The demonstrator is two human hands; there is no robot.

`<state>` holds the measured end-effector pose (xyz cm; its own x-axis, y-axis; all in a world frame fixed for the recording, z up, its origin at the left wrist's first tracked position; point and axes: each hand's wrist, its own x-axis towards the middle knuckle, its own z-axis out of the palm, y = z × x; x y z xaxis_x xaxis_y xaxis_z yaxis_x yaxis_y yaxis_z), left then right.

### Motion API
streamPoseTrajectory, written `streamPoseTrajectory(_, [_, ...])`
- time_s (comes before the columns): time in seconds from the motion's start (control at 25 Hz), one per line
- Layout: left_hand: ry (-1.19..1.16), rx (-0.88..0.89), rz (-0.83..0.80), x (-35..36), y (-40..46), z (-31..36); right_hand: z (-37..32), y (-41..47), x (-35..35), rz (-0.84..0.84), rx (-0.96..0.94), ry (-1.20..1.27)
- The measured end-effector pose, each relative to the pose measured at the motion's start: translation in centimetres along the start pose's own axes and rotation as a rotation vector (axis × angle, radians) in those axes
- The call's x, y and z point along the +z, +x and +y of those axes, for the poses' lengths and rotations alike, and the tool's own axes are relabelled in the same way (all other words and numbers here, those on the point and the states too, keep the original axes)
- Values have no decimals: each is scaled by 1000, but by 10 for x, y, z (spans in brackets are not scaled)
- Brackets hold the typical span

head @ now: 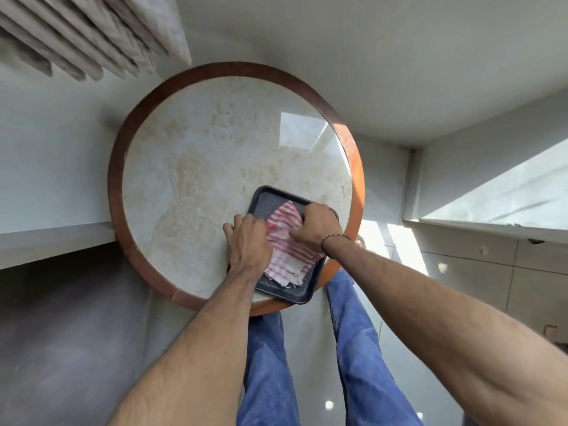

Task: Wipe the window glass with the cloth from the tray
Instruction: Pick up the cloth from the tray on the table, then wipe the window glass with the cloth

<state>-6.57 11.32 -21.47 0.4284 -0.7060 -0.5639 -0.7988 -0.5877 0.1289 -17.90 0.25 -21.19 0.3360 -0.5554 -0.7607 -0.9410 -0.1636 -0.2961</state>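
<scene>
A red-and-white striped cloth point(287, 247) lies folded in a black rectangular tray point(264, 199) near the front right edge of a round marble table. My left hand point(247, 244) rests on the tray's left rim, its fingers touching the cloth's left edge. My right hand point(316, 226) is curled over the cloth's far right part, fingers closed on the fabric. The window glass is not in view.
The round table point(196, 167) has a brown wooden rim. A pleated curtain point(76, 38) hangs at the upper left. A white ledge point(491, 192) with sunlight on it runs along the right, with drawers point(479, 250) below. My legs in blue jeans stand below the table.
</scene>
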Motion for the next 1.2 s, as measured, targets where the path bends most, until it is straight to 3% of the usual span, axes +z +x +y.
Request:
streamPoseTrajectory(0.24, [-187, 136, 55, -115, -25, 24, -33, -78, -110, -66, 16, 228])
streamPoseTrajectory(0.36, [-206, 246, 188, -202, -32, 51, -57, -116, -198, -5, -18, 360])
streamPoseTrajectory(0.48, [-174, 349, 362, -310, -26, 91, -81, -161, -291, 109, -26, 803])
streamPoseTrajectory(0.6, [-116, 477, 571, -422, -27, 135, -99, -209, -379, 134, -185, 1022])
streamPoseTrajectory(0.8, [32, 576, 1029, -586, -31, 168, -121, -270, -506, 491, -445, 1405])
streamPoseTrajectory(1.0, [155, 625, 1338, -725, -42, 185, -160, -315, -595, 731, -592, 1851])
streamPoseTrajectory(1.08, [249, 646, 1427, -767, -44, 195, -170, -323, -617, 1015, -540, 1833])
streamPoseTrajectory(1.2, [303, 611, 1539, -815, -34, 212, -187, -318, -636, 1558, -540, 1541])
